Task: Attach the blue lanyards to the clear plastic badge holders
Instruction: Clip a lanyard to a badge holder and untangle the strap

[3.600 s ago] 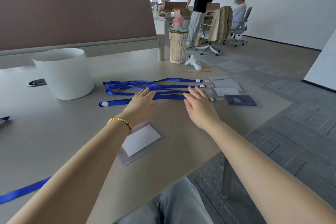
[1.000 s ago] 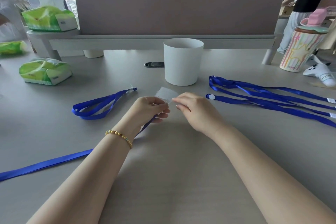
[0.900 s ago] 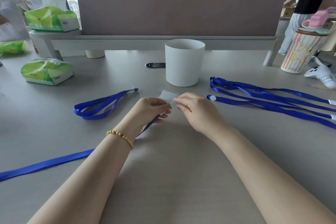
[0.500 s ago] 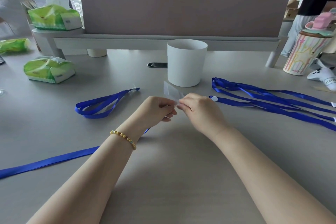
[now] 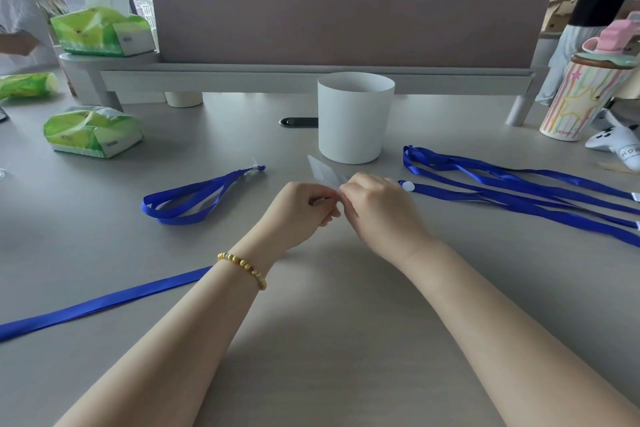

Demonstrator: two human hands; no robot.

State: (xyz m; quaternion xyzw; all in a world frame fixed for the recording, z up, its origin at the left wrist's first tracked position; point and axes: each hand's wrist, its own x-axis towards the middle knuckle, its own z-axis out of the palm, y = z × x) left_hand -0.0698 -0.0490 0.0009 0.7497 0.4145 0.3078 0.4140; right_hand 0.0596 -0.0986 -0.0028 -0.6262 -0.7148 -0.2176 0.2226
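My two hands meet above the middle of the table. My right hand (image 5: 377,208) pinches a clear plastic badge holder (image 5: 323,172), which sticks up tilted edge-on behind my fingers. My left hand (image 5: 298,211) has its fingers curled against the holder's near edge and holds the end of a blue lanyard (image 5: 104,302), whose ribbon runs from under that wrist to the left edge. A looped blue lanyard (image 5: 194,198) lies to the left. Several blue lanyards (image 5: 519,187) lie spread out on the right.
A white cup (image 5: 355,121) stands just behind my hands, a dark phone (image 5: 298,122) to its left. Green tissue packs (image 5: 91,132) lie far left. A striped tumbler (image 5: 581,97) stands far right. A partition (image 5: 346,7) closes the back; people are beyond.
Over the last second the badge holder has tipped up from nearly flat to edge-on between my hands. My hands have stayed together, pinching at its near edge. 3.6 s ago I was reaching over the lanyard pile.
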